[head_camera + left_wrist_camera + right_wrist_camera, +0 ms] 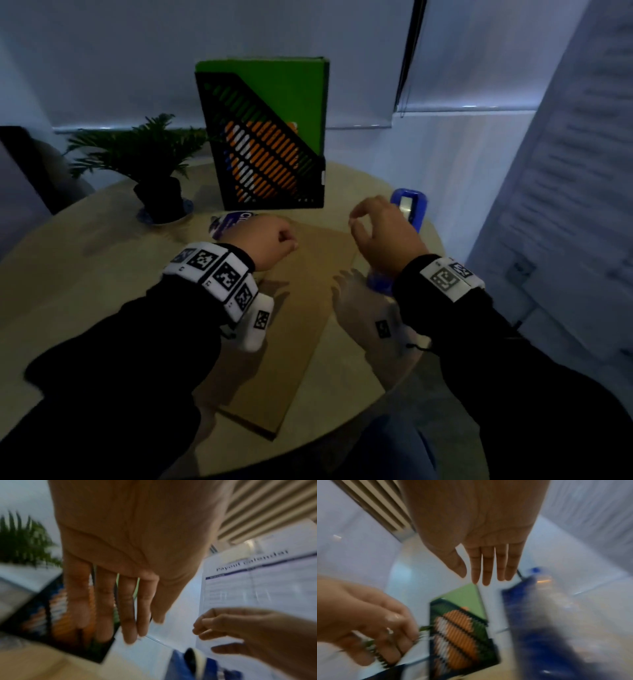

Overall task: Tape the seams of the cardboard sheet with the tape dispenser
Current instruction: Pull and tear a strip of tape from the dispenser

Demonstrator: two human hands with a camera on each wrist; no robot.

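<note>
both hands hang above the cardboard sheet, holding nothing

the cardboard sheet [301, 301] lies flat on the round table [85, 274]. the left hand [270, 241] at its 11 o'clock and the right hand [383, 233] at 1 o'clock have relaxed, empty fingers. the blue tape dispenser [409, 205] stands just beyond the right hand.
</note>
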